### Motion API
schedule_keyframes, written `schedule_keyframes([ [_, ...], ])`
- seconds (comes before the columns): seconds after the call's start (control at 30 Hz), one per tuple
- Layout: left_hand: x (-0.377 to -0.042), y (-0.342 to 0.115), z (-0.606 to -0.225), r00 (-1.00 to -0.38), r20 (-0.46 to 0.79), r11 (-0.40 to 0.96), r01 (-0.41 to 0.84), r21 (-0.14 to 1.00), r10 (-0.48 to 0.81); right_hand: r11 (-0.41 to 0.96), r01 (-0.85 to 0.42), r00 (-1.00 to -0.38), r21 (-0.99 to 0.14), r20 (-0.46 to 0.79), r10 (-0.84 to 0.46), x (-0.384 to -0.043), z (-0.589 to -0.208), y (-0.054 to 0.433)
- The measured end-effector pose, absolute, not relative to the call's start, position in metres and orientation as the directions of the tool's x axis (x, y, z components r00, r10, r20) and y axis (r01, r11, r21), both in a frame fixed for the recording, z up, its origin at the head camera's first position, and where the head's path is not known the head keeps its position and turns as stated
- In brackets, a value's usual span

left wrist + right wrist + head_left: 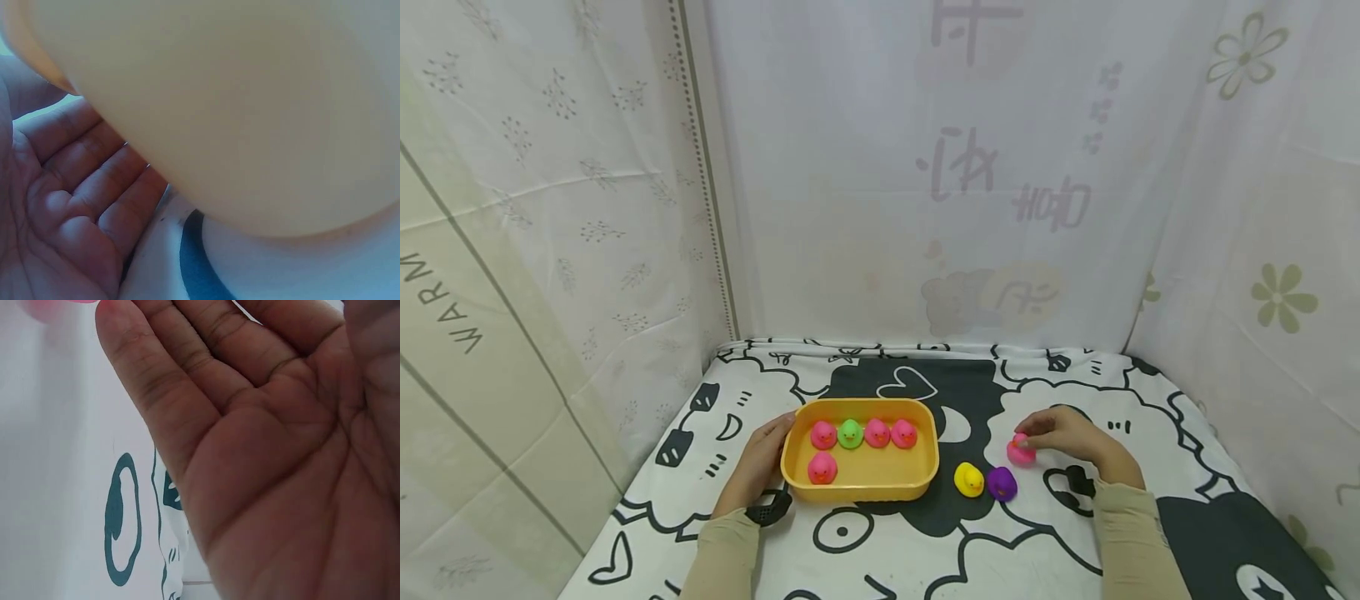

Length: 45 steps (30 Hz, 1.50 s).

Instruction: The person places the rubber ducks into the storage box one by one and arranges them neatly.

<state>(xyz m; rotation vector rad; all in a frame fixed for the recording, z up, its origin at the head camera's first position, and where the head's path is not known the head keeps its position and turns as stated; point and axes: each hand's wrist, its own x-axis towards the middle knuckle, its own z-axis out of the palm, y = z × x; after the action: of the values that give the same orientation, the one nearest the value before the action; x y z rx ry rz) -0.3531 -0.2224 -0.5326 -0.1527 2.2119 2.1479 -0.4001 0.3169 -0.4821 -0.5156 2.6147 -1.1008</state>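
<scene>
A yellow-orange plastic tray [865, 492] lies on the cloth, holding several pink rubber ducks [822, 468] and a green rubber duck [850, 433]. My left hand [766, 454] holds the tray at its left end; in the left wrist view the thumb is at the rim and the fingers lie along the outer wall [250, 125]. To the right of the tray, my right hand [1063, 433] pinches a pink rubber duck [1021, 452] with its fingertips. Only a pink edge of that duck shows in the right wrist view. A yellow duck [969, 480] and a purple duck [1002, 483] sit between tray and right hand.
The table is covered by a black-and-white cartoon-print cloth [850, 575]. Pale patterned curtains [850, 208] hang behind it and on both sides. A black strap device [769, 507] is on the left wrist.
</scene>
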Motion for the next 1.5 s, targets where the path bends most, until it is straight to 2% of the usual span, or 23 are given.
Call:
schedule_keyframes([
  [0.3, -0.353, -0.222, -0.529, -0.994, -0.108, 0.018, -0.108, 0.994, -0.034, 0.613, -0.209, -0.907, -0.762, -0.084, -0.413, -0.4, -0.48, 0.315],
  [0.57, -0.353, -0.222, -0.529, -0.994, -0.105, -0.014, -0.104, 0.994, -0.03, 0.635, -0.188, -0.926, -0.749, -0.08, -0.368, -0.401, -0.478, 0.311],
  [0.77, -0.355, -0.221, -0.531, -0.995, -0.09, 0.014, -0.091, 0.996, -0.04, 0.613, -0.227, -0.927, -0.757, -0.027, -0.375, -0.401, -0.476, 0.308],
  [1.07, -0.351, -0.217, -0.537, -0.993, -0.114, -0.111, -0.116, 0.987, 0.022, 0.655, -0.214, -0.943, -0.725, -0.023, -0.333, -0.396, -0.478, 0.302],
  [1.5, -0.352, -0.22, -0.535, -0.994, -0.107, -0.037, -0.106, 0.994, -0.035, 0.611, -0.276, -0.923, -0.742, 0.027, -0.384, -0.401, -0.465, 0.287],
])
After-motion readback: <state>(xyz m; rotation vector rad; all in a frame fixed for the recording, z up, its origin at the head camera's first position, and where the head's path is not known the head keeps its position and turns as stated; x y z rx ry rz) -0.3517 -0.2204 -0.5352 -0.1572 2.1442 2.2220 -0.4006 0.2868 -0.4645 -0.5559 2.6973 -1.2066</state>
